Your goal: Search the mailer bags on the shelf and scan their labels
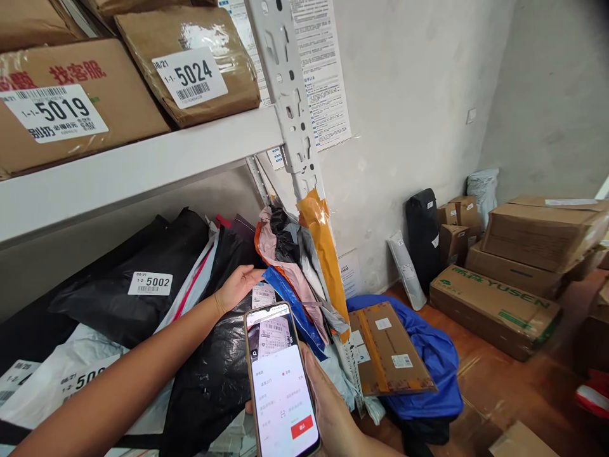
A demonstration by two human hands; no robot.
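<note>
Nearest, at the bottom centre of the frame: the right hand (333, 412) is closed round a smartphone (281, 381), palm behind the case and thumb lying along its right edge. The glass screen shows a live view of a printed barcode label above a white form with a red button.

Just beyond, centre left: the left hand (235, 285) lies with fingers pressed together, flat on a black poly mailer (214, 374), closed on nothing that can be seen. Its fingertips are just beside the white barcode label (263, 295), which sits directly above the phone.

Judgement: the scan will read best if the glossy, wrinkled film is held taut so the label lies flat. The phone should be square to it and steady, clear of glare.

Left of this on the lower shelf lies a second black mailer (118, 298) tagged 5002, soft and crumpled. A white mailer (52, 381) lies below it.

At upper left, a white shelf board (133, 168) carries a brown carton (71, 95) marked 5019 and a taped kraft parcel (190, 57) marked 5024. A perforated metal upright (285, 95) stands at centre.

Further right, a flat cardboard parcel (387, 349) rests on a blue bag (432, 362) on the red-brown floor (499, 387). Farthest away, rigid cartons, one printed YUSEN (495, 308), are stacked at the wall
</note>
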